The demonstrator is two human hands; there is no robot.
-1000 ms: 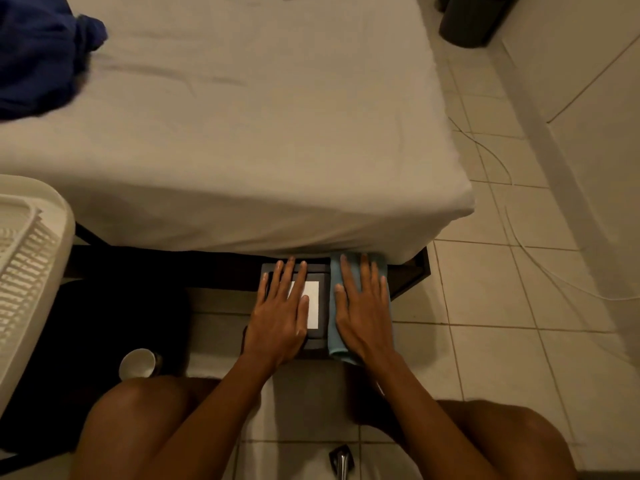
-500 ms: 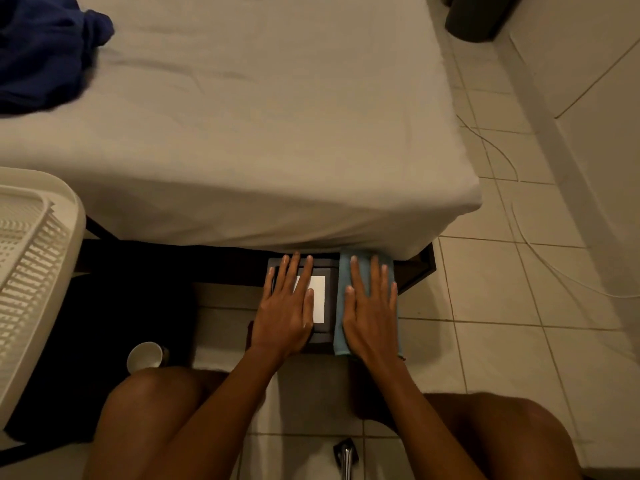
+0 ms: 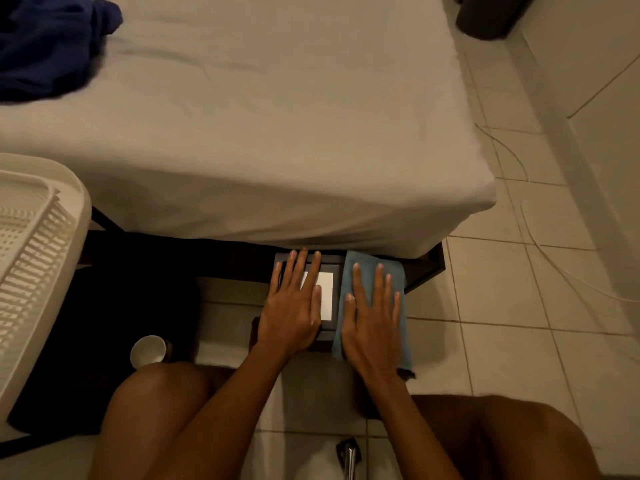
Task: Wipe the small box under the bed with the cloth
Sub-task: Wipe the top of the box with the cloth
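small box (image 3: 329, 299) at the bed (image 3: 277, 133) edge, half under it | left hand (image 3: 294, 313) flat on its lid, fingers straight | right hand (image 3: 372, 323) flat, pressing cloth (image 3: 367, 268) (blue) on the box's right side

- Left hand (image 3: 292, 313): flat, palm down, fingers straight and pointing forward.
- Right hand (image 3: 374, 323): flat, palm down, fingers spread, just beside the left.
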